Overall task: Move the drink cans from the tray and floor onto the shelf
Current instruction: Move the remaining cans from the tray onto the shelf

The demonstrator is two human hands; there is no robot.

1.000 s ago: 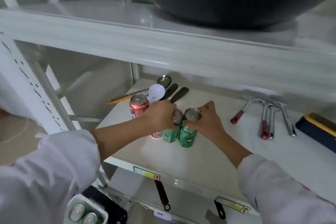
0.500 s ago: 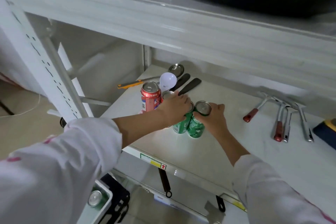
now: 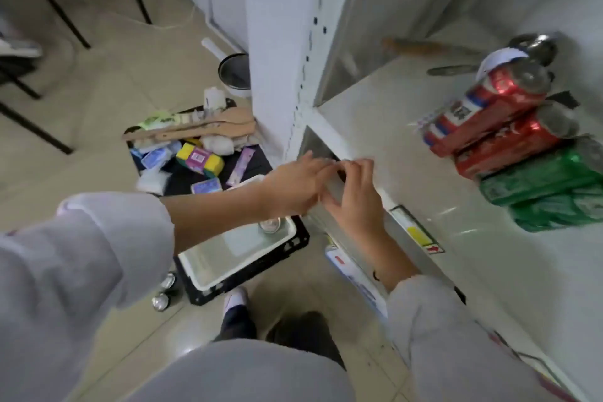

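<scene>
Two red cans [image 3: 489,114] and two green cans [image 3: 548,189] stand in a row on the white shelf [image 3: 408,153] at the right. My left hand [image 3: 293,186] and my right hand [image 3: 355,196] hover empty, fingers apart, by the shelf's front edge, well left of the cans. Below them a white tray [image 3: 222,258] sits in a black crate on the floor with one can [image 3: 269,225] in it. Two more cans [image 3: 164,292] stand on the floor just left of the crate.
A black bin [image 3: 195,153] of sponges, packets and wooden spatulas sits on the floor beside a small pot [image 3: 233,73]. The shelf's white upright post [image 3: 280,42] rises between floor items and shelf. Spoons and a knife lie at the shelf's back. My shoe [image 3: 235,300] is near the crate.
Both hands have let go of the green cans and pulled back to the shelf's front edge. My view has swung down and left, bringing the floor, crate and tray into sight.
</scene>
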